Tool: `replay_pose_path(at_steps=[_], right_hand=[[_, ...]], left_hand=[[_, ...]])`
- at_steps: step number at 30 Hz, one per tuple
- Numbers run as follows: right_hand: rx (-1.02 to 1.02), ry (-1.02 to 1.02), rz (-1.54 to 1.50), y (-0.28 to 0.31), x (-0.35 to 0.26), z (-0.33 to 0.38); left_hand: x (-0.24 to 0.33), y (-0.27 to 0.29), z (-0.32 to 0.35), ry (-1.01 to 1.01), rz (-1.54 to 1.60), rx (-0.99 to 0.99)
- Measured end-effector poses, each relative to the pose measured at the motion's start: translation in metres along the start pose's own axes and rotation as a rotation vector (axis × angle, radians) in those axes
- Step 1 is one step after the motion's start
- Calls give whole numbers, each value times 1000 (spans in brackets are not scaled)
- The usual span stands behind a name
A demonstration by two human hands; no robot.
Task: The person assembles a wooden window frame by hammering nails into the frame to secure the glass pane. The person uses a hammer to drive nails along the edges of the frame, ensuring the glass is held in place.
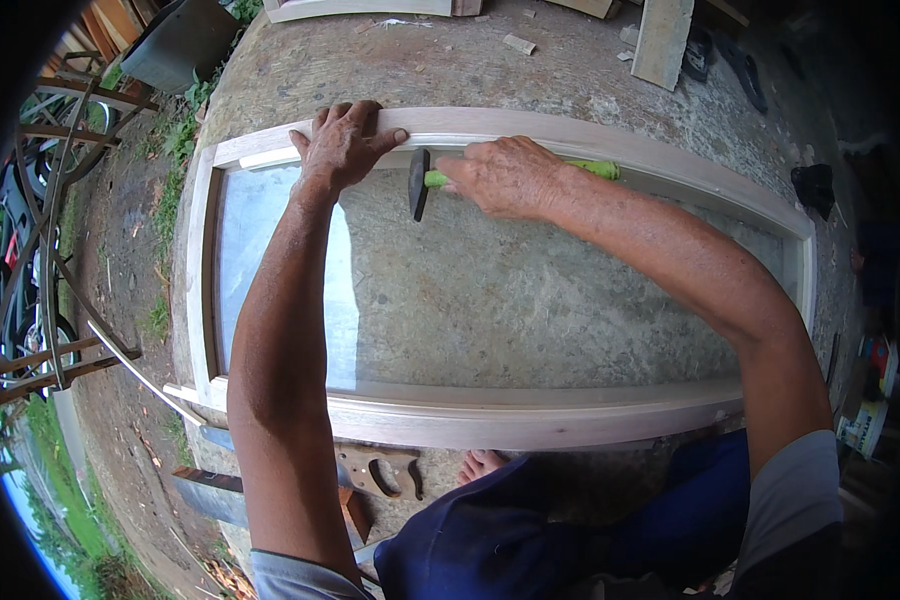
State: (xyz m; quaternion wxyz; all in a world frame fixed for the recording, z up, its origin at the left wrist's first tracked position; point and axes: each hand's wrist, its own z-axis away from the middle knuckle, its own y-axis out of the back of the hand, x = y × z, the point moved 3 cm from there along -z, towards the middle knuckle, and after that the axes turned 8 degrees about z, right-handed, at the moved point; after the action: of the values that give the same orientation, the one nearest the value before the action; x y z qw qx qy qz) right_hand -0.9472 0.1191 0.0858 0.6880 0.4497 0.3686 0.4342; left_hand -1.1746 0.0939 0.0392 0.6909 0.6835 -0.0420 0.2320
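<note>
A long pale wooden frame with a glass pane in it lies flat in front of me. My right hand is wrapped round the green handle of a hammer, close to its dark metal head. The head hangs over the glass beside the frame's far rail. On that rail rests my left hand, its fingers reaching over the wood and its thumb spread toward the hammer. A thin white strip runs along the rail's inner edge by my left hand.
Near the frame's close side lie a handsaw with a wooden handle and a metal-bladed tool. Wood pieces and a pair of sandals are at the far right. A dark bin stands at the far left.
</note>
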Motion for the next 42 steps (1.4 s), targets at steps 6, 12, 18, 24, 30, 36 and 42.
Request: replay_pose_path(at_steps=[6,12,18,24,30,36,42], right_hand=[[-77,-54,24,4,-11,-2],[-13,60,3,2,-19,-3],[-74,86,27,0,-22,-6],[-1,65,63,1,-32,-4],[-38,-29,78,10,-31,-3],[35,-137,-26,17,-40,12],[-40,-91,-21,27,-22,156]], left_hand=[[-2,4,2,-11,39,11],[-4,7,4,-15,35,31],[-5,9,4,-20,47,13],[-6,7,8,-20,48,30],[-3,10,8,-23,56,23],[5,14,10,-12,65,5],[52,11,38,-72,144,262]])
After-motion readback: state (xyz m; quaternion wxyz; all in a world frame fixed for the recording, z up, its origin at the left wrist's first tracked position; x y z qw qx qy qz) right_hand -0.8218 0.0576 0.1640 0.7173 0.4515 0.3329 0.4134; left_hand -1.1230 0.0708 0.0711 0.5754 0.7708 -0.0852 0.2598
